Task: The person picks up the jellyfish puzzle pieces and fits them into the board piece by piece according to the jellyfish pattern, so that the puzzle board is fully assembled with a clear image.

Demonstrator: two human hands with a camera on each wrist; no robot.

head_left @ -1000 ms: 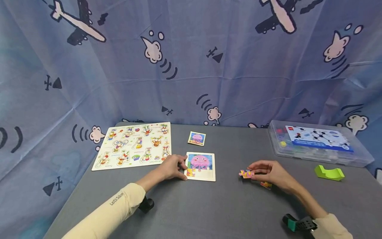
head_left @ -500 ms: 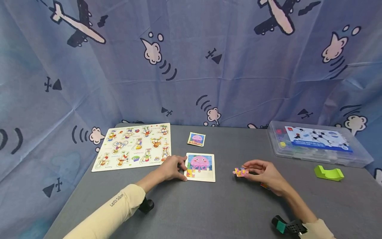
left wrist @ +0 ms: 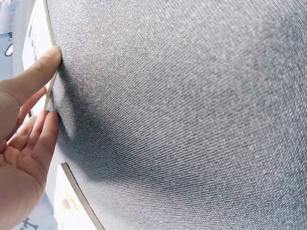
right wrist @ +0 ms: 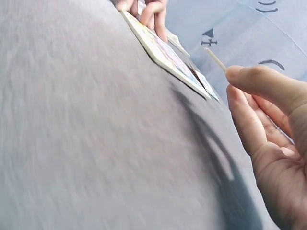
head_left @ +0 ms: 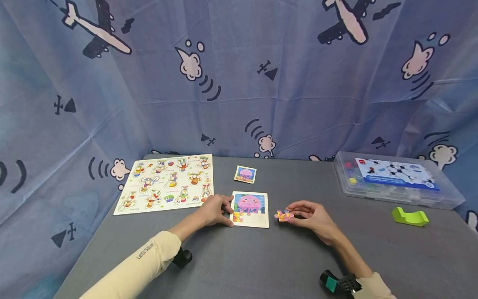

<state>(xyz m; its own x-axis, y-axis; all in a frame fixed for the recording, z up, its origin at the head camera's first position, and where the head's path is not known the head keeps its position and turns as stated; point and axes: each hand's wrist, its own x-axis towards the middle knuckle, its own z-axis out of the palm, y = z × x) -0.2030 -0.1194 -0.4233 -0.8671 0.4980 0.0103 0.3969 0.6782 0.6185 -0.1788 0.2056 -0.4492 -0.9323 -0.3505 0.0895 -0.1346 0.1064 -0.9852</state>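
In the head view, a jigsaw puzzle board [head_left: 261,221] with a pink jellyfish picture lies flat. Its lower-right section shows bare tray. My left hand [head_left: 213,211] holds the board's left edge with thumb and fingers; the left wrist view shows the thumb [left wrist: 45,62] on that edge. Just right of the board, my right hand [head_left: 313,220] pinches a pink and yellow jigsaw piece [head_left: 284,216] between thumb and fingers. Seen edge-on in the right wrist view, the piece [right wrist: 215,59] is thin and raised off the table, apart from the board.
Behind the board lies a small jellyfish picture card [head_left: 245,174]. A large peg-style picture board [head_left: 166,182] is at left. On the right are a clear plastic case [head_left: 399,178] and a green curved block [head_left: 410,216]. A patterned curtain [head_left: 239,74] hangs behind.
My right hand has carried the jigsaw piece left, close to the board. Another piece seen earlier on the table beneath that hand is now hidden. The left hand has stayed put.
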